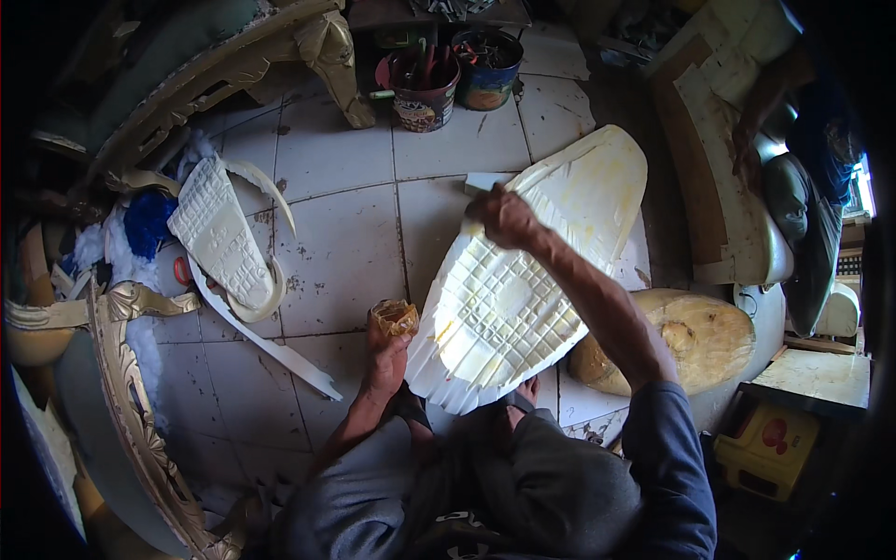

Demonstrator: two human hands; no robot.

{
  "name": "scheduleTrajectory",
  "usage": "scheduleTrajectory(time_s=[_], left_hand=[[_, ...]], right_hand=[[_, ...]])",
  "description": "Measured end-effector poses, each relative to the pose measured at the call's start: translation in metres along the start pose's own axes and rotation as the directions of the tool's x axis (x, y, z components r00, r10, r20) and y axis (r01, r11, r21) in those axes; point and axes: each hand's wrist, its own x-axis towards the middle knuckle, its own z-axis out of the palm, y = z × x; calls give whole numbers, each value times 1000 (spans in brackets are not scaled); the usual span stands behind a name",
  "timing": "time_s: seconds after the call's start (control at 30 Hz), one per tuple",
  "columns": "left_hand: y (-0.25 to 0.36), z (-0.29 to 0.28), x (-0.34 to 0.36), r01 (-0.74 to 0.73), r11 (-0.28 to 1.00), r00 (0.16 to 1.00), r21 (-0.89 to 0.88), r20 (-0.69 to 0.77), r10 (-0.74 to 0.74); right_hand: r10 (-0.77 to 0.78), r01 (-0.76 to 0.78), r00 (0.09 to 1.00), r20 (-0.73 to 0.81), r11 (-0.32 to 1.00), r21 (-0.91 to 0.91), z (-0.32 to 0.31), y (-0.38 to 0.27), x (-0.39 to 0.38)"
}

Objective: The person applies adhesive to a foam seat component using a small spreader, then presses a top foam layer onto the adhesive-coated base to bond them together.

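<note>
Before me lies a long, rounded white foam pad (pixel 509 308). Its near half is scored into a grid of squares, its near edge is cut into strips, and yellowish smears mark its surface. My left hand (pixel 383 362) is wrapped round a small cup (pixel 396 317) with amber, crusted sides, just left of the pad. Over the pad's left edge, near the middle of its length, my right hand (pixel 509 217) is closed; whatever its fingers hold is hidden. Beside that hand, a small white block (pixel 485 181) sits at the pad's edge.
Left on the tiled floor (pixel 327 233) lie another scored foam piece (pixel 224 238) and curved foam strips (pixel 266 341). Carved gold furniture frames (pixel 140 373) stand at left. Two tool buckets (pixel 425 93) are at the back. An oval wooden piece (pixel 691 341) lies right; another person's arm (pixel 770 93) shows beyond.
</note>
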Motion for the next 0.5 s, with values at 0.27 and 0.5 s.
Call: scheduleTrajectory(time_s=[0.27,0.5], left_hand=[[-5,4,5,20,999,999,-27,45,-19],[-3,-12,-1,123,980,992,-159,14,-122]], right_hand=[[-47,43,982,-184,999,-22,7,-20,-20],[111,-93,976,-186,990,103,-22,-116,-23]])
